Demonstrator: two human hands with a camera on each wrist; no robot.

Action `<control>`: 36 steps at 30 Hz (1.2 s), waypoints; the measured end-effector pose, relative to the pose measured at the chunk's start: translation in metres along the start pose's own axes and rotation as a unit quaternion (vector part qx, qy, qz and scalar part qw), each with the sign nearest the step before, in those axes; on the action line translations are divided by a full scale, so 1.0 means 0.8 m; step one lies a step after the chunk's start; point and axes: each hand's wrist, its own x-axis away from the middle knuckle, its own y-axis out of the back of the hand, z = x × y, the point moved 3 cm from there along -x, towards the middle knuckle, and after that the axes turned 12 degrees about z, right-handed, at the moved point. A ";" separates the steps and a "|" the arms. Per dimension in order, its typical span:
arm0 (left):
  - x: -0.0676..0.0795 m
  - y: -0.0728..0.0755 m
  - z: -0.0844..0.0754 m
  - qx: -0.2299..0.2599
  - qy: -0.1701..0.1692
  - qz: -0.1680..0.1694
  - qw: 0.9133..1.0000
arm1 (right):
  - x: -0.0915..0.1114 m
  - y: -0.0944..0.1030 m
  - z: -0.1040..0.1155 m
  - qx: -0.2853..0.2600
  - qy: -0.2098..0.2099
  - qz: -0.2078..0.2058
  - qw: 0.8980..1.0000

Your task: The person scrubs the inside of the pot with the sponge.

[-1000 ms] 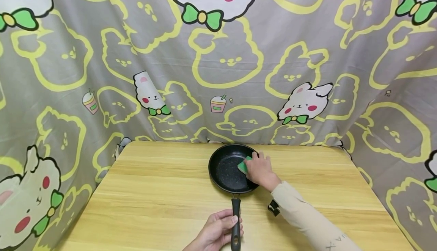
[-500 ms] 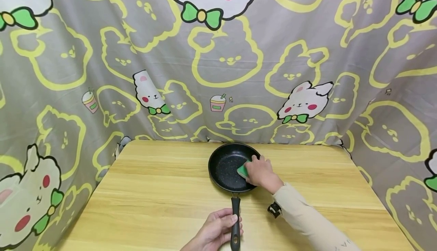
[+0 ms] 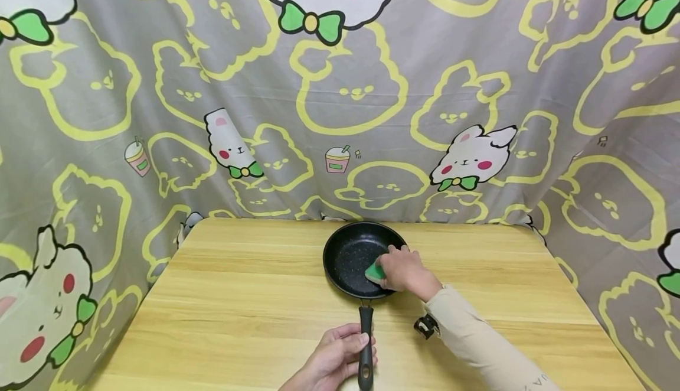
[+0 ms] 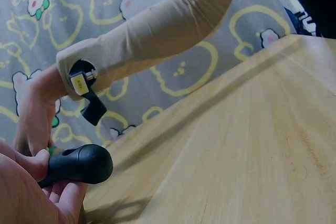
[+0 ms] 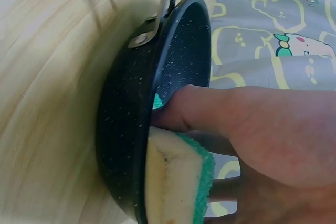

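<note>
A black speckled frying pan (image 3: 347,255) sits toward the back of the table, its handle (image 3: 366,320) pointing to the front. My left hand (image 3: 340,355) grips that handle, thumb on top; the left wrist view shows the handle's rounded end (image 4: 89,164) sticking out of the fist. Inside the pan, at its right side, my right hand (image 3: 406,270) holds a sponge (image 3: 375,273) with a green scouring layer. In the right wrist view the sponge's pale yellow side (image 5: 170,177) shows beside the pan's rim, with the thumb pressed on it. The fingertips are partly hidden.
The wooden table (image 3: 228,296) stretches out on both sides of the pan. A grey patterned curtain (image 3: 276,95) hangs behind it and at the sides. A black wrist device (image 3: 426,326) is strapped at the right sleeve.
My right hand, with the sponge, has shifted slightly toward the front of the pan. The left hand stays on the handle.
</note>
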 end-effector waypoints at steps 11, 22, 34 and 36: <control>0.001 0.000 -0.001 -0.001 0.001 0.003 1.000 | 0.007 0.004 0.006 -0.042 0.039 0.051 0.997; 0.001 0.001 0.000 -0.002 0.003 0.009 1.000 | 0.009 0.003 0.013 -0.061 0.111 0.063 0.990; 0.000 0.002 -0.003 0.001 0.014 0.013 1.000 | 0.000 0.006 0.019 -0.119 0.212 0.083 0.966; 0.000 0.002 -0.003 0.002 0.014 0.014 1.000 | -0.002 0.005 0.019 -0.125 0.217 0.082 0.965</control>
